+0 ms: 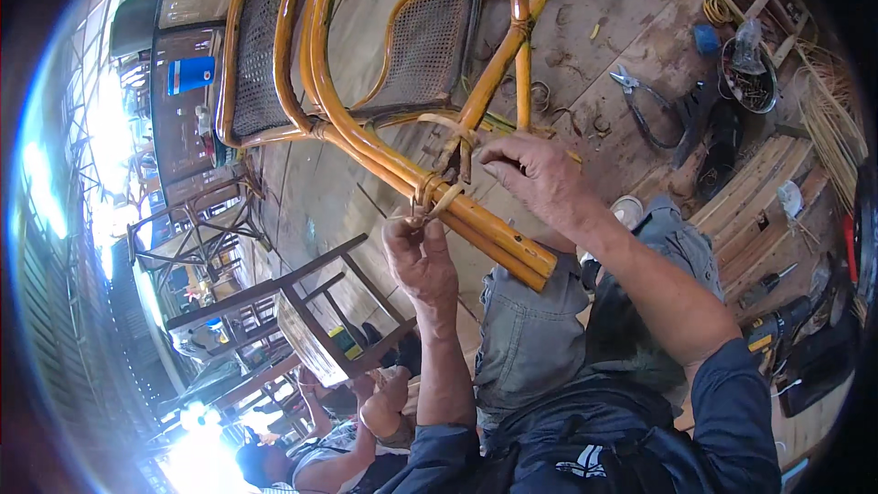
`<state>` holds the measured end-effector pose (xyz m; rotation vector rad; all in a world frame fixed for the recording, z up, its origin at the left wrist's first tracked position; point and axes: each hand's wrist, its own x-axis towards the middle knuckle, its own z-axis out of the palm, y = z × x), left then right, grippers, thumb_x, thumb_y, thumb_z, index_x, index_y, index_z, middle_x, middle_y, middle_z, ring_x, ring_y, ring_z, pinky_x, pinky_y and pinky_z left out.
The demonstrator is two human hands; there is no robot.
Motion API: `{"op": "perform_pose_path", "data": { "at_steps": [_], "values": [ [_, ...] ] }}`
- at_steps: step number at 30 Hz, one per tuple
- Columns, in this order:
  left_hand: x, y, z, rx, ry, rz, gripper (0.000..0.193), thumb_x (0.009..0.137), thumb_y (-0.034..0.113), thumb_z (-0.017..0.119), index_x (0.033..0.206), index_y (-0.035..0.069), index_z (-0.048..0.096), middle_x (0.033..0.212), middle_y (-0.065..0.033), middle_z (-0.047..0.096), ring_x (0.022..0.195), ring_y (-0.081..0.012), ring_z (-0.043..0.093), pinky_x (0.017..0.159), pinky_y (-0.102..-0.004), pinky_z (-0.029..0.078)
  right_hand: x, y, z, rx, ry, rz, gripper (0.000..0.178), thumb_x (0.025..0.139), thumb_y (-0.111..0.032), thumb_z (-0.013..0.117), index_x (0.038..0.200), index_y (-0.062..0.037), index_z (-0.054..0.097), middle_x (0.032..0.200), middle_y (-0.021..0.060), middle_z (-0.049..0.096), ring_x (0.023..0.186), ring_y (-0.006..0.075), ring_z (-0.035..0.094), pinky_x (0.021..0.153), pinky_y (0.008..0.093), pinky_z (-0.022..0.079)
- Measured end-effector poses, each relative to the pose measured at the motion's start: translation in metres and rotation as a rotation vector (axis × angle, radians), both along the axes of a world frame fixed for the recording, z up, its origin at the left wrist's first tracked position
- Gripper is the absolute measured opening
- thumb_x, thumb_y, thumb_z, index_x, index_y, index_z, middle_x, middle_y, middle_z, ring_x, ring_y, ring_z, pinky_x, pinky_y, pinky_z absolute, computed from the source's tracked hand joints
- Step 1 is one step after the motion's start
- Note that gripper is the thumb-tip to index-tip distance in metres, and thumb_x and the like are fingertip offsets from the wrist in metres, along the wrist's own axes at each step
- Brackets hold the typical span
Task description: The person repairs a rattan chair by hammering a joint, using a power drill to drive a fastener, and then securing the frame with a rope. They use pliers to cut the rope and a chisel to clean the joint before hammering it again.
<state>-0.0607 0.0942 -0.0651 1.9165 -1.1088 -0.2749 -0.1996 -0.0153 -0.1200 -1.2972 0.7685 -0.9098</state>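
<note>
A glossy yellow-brown rattan chair frame (pixel 366 142) reaches toward me, its paired poles (pixel 498 242) ending above my knee. A pale rattan strip (pixel 445 204) is wound round these poles. Just beneath the winding, my left hand (pixel 421 261) is closed, thumb and fingers pinching the strip against the pole's near side. My right hand (pixel 544 178) is to the right of the poles, fingers curled and pinched together by a curving pale length of strip; its fingertips partly hide what they grip. Dark woven cane panels (pixel 425 46) fill parts of the frame.
Pliers (pixel 654 110) lie on the wooden floor at right, near a metal bowl (pixel 748 82) of small parts. A slatted wooden piece (pixel 754 192) and a drill (pixel 777 325) are farther right. A wooden stool (pixel 306 334) lies at left, beside another person (pixel 338 457). A blue cup (pixel 190 75) stands beyond.
</note>
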Motion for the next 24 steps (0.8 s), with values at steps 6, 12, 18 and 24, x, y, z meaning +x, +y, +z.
{"op": "perform_pose_path", "data": {
  "at_steps": [6,12,18,24],
  "values": [
    [-0.001,-0.002,-0.001,-0.094,0.194,-0.039,0.016,0.087,0.004,0.061,0.101,0.004,0.052,0.101,-0.0055,0.056,0.087,-0.0119,0.054,0.079,-0.0252,0.045,-0.003,0.007,0.001,0.201,0.039,0.160,0.021,0.084,-0.020,0.063,0.092,-0.0003,0.062,0.079,0.0174,0.063,0.072,0.0280,0.062,0.069,0.0353,0.047],
    [0.006,-0.010,0.016,0.078,0.078,-0.098,0.016,0.082,0.003,0.067,0.091,0.004,0.054,0.095,-0.0031,0.054,0.081,-0.0092,0.051,0.078,-0.0235,0.043,-0.006,0.023,0.015,0.254,0.009,0.313,0.033,0.084,-0.030,0.063,0.090,0.0022,0.061,0.077,0.0223,0.062,0.073,0.0338,0.062,0.067,0.0394,0.047],
    [0.006,-0.015,0.039,0.317,0.042,-0.180,0.021,0.078,-0.005,0.065,0.087,0.005,0.048,0.093,-0.0039,0.050,0.089,-0.0128,0.047,0.087,-0.0261,0.039,-0.011,0.025,0.023,0.190,0.091,0.313,0.030,0.083,-0.028,0.064,0.091,0.0013,0.061,0.077,0.0172,0.060,0.074,0.0279,0.061,0.067,0.0360,0.046],
    [0.011,-0.017,0.031,0.254,0.061,-0.173,0.021,0.074,-0.006,0.067,0.081,0.004,0.050,0.084,-0.0029,0.049,0.079,-0.0137,0.048,0.077,-0.0253,0.041,-0.014,0.031,0.019,0.094,0.095,0.286,0.034,0.074,-0.024,0.071,0.097,-0.0014,0.059,0.085,0.0142,0.060,0.076,0.0293,0.061,0.068,0.0390,0.046]
  ]
}}
